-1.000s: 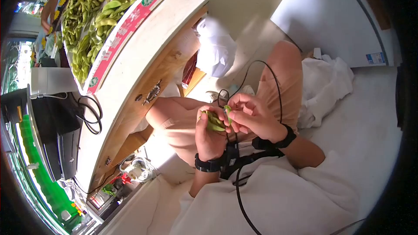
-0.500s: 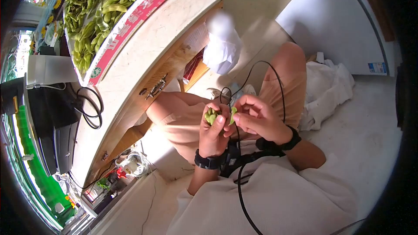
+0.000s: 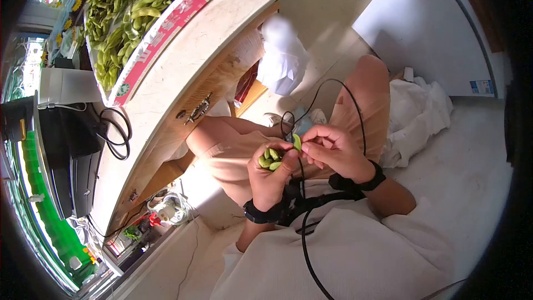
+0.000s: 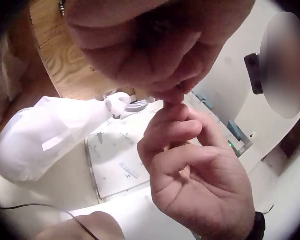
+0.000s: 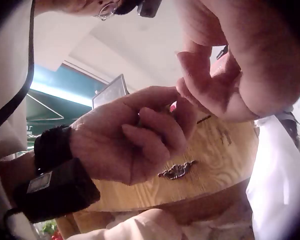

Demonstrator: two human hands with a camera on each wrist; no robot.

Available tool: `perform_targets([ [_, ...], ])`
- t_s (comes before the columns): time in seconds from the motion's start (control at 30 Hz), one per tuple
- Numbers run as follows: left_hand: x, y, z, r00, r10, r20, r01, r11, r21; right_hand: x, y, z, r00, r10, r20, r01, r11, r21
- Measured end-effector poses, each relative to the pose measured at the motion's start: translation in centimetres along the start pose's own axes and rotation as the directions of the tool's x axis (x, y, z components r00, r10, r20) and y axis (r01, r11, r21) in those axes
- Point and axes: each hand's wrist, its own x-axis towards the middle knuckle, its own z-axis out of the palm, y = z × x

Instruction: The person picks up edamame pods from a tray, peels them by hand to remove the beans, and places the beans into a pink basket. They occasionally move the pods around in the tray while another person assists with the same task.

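Observation:
In the head view, the left hand [image 3: 267, 177] curls round several green pods [image 3: 270, 159] lying in its palm. One brighter green pod [image 3: 297, 143] stands between the two hands, at the left fingertips. The right hand [image 3: 337, 152] pinches that pod from the right with thumb and fingers. In the left wrist view the left hand [image 4: 150, 45] is above and the right hand [image 4: 197, 175] below, fingertips meeting. The right wrist view has the left hand [image 5: 132, 135] and right hand [image 5: 250, 55] touching at the fingertips; the pods are hidden there.
A pink-edged tray [image 3: 161, 36] heaped with pods [image 3: 119, 16] stands on the table [image 3: 216, 30] at upper left. A white bag [image 3: 281, 61] hangs by the drawer front. A black cable [image 3: 355, 100] loops over the lap. A white appliance [image 3: 427, 28] stands at upper right.
The left hand has turned so that the pods in its palm show more plainly. The bright pod stands more upright between the hands, which have stayed close together.

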Motion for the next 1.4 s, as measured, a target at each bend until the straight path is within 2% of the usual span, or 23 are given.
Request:
perform_targets([
  [0.23,-0.1,0.2,0.2,0.999,0.03,0.011,-0.031,0.998,0.058,-0.4,-0.6,-0.2,1.0,0.02,-0.007,-0.02,1.0,-0.005],
  [0.3,-0.2,0.3,0.2,1.0,-0.019,0.005,0.019,0.998,0.065,-0.4,-0.6,-0.2,1.0,0.014,-0.017,-0.014,1.0,-0.011],
  [0.53,-0.2,0.4,0.7,1.0,-0.007,0.002,0.007,1.0,0.02,-0.3,0.0,-0.4,1.0,0.003,-0.03,-0.005,0.997,-0.076],
  [0.6,-0.2,0.4,0.8,0.99,-0.14,0.016,0.141,0.981,-0.131,0.0,0.9,-0.2,0.991,-0.126,-0.034,0.127,0.992,0.022],
  [0.63,-0.2,0.3,0.8,0.99,-0.141,0.016,0.142,0.981,-0.13,-0.1,0.9,-0.2,0.991,-0.126,-0.034,0.127,0.992,0.023],
  [0.7,-0.1,0.1,0.9,0.982,-0.168,0.087,0.187,0.937,-0.294,-0.1,0.9,-0.2,0.994,-0.099,-0.042,0.101,0.994,0.049],
  [0.73,-0.1,0.1,0.9,0.982,-0.169,0.088,0.188,0.937,-0.293,-0.1,1.0,-0.1,0.994,-0.099,-0.043,0.101,0.994,0.049],
  [0.8,0.0,-0.1,0.6,0.963,-0.178,0.204,0.253,0.858,-0.448,0.1,1.1,0.0,0.986,-0.153,-0.061,0.155,0.988,0.029],
  [0.83,0.0,-0.3,0.3,0.962,-0.179,0.204,0.254,0.857,-0.447,0.2,1.2,0.2,0.986,-0.152,-0.062,0.155,0.988,0.029],
  [0.9,0.2,-0.8,-0.2,0.915,-0.272,0.299,0.401,0.709,-0.58,0.3,1.4,0.5,0.98,-0.19,-0.063,0.196,0.974,0.113],
  [0.93,0.2,-0.8,-0.1,0.915,-0.272,0.299,0.401,0.709,-0.58,0.3,1.3,0.5,0.98,-0.19,-0.063,0.196,0.974,0.113],
  [1.0,0.2,-0.4,0.3,0.95,-0.226,0.215,0.304,0.83,-0.468,0.3,1.1,0.3,0.996,-0.079,-0.051,0.088,0.978,0.191],
  [1.03,0.2,-0.4,0.4,0.95,-0.227,0.215,0.304,0.83,-0.467,0.2,0.9,0.3,0.996,-0.079,-0.051,0.088,0.978,0.191],
  [1.1,0.2,-0.4,0.7,0.989,-0.119,0.088,0.143,0.925,-0.352,0.1,0.5,0.3,0.999,-0.021,-0.032,0.028,0.97,0.241],
  [1.13,0.2,-0.1,1.0,0.989,-0.119,0.088,0.143,0.925,-0.353,0.1,0.5,0.3,0.999,-0.021,-0.032,0.028,0.97,0.241],
  [1.2,0.1,0.4,1.6,0.998,-0.056,-0.025,0.05,0.98,-0.194,0.1,0.7,0.2,0.998,-0.055,-0.037,0.061,0.978,0.201],
  [1.4,0.0,0.0,1.1,1.0,-0.022,0.008,0.023,0.993,-0.119,0.1,0.4,-0.4,1.0,-0.003,-0.017,0.005,0.993,0.12],
])
